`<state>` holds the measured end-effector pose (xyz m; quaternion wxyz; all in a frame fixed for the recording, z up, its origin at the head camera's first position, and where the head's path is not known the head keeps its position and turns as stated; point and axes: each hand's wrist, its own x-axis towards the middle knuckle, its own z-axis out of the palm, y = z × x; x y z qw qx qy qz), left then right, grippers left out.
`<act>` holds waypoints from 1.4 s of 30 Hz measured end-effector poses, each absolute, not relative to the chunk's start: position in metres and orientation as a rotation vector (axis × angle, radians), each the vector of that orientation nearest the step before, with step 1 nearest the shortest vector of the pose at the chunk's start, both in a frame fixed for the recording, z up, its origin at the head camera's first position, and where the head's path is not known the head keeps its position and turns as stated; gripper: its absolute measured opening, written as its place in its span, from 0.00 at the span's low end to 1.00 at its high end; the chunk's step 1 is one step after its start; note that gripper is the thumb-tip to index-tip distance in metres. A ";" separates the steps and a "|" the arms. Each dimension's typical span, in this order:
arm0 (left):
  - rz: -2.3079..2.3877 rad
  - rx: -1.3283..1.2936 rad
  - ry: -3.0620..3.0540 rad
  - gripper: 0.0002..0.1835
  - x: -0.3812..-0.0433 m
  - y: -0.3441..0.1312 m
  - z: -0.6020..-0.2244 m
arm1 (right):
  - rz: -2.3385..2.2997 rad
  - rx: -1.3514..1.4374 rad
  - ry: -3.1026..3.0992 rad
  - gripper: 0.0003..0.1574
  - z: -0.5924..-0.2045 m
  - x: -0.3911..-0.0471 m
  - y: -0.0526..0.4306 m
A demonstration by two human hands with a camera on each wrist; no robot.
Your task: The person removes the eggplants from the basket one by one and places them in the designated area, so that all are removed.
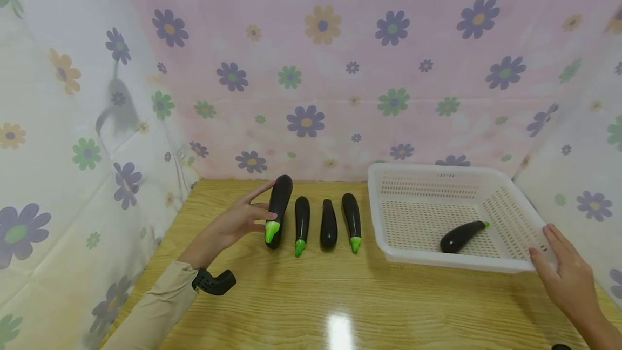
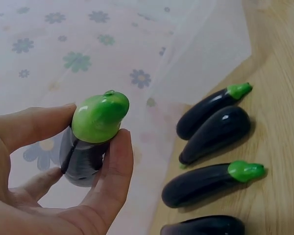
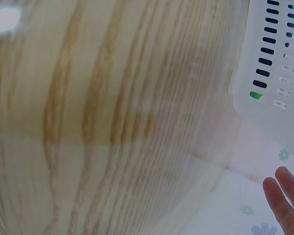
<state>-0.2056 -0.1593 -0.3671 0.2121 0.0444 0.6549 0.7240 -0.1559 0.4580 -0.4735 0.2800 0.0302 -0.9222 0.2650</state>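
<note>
My left hand [image 1: 241, 219] holds a dark purple eggplant [image 1: 281, 199] raised off the table, pinched near its bright green cap [image 2: 100, 117] between thumb and fingers. Under and behind it, partly hidden, another eggplant [image 1: 275, 241] lies on the table. To its right rest three more in a row: one eggplant [image 1: 302, 220], a second eggplant [image 1: 329, 226] turned the other way, and a third eggplant [image 1: 351, 219]. A white slotted basket [image 1: 418, 258] has one eggplant [image 1: 461, 236] inside. At its right corner, my right hand [image 1: 568, 269] touches the rim, fingers [image 3: 281, 205] fairly straight.
A wood-grain table [image 1: 311, 296] carries everything. Flower-printed cloth [image 1: 272, 42] hangs behind it and on both sides, close to the basket's far edge. A black wrist mount [image 1: 214, 282] sticks out from the left sleeve.
</note>
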 end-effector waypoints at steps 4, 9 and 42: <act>2.007 0.115 1.833 0.44 -0.207 -0.166 -0.371 | 0.707 0.091 -2.450 0.37 -0.473 -0.157 0.458; 1.989 0.109 1.871 0.43 -0.208 -0.169 -0.375 | 0.710 0.091 -2.443 0.36 -0.473 -0.158 0.458; 2.009 -0.034 1.958 0.42 -0.212 -0.196 -0.413 | 0.706 0.094 -2.427 0.36 -0.473 -0.159 0.459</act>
